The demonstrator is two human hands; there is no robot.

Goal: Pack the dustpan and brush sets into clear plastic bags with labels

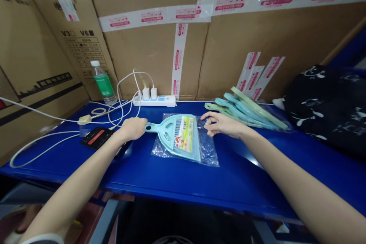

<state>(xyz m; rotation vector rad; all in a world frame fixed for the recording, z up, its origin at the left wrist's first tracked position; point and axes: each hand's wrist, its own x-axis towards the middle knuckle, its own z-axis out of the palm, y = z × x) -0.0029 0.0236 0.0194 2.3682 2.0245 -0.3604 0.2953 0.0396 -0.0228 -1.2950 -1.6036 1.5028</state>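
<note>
A light-blue dustpan (166, 134) lies flat in a clear plastic bag (210, 154), a small brush and a yellow-white label card (185, 139) on top of it. Its looped handle sticks out to the left. My left hand (134, 127) is closed at the end of that handle. Over the bag's right edge hovers my right hand (221, 124), its fingers loosely bent and apart; I cannot tell whether the fingertips touch the plastic. Behind this hand, several green and blue dustpans (243, 108) in clear bags lie in a pile.
The blue table (171, 181) backs onto taped cardboard (154, 53). A power strip (162, 101) with white chargers and cables stands at the back. A green-labelled bottle (103, 84) is at the back left, a phone (97, 138) near my left forearm. Black patterned fabric (328, 103) lies right.
</note>
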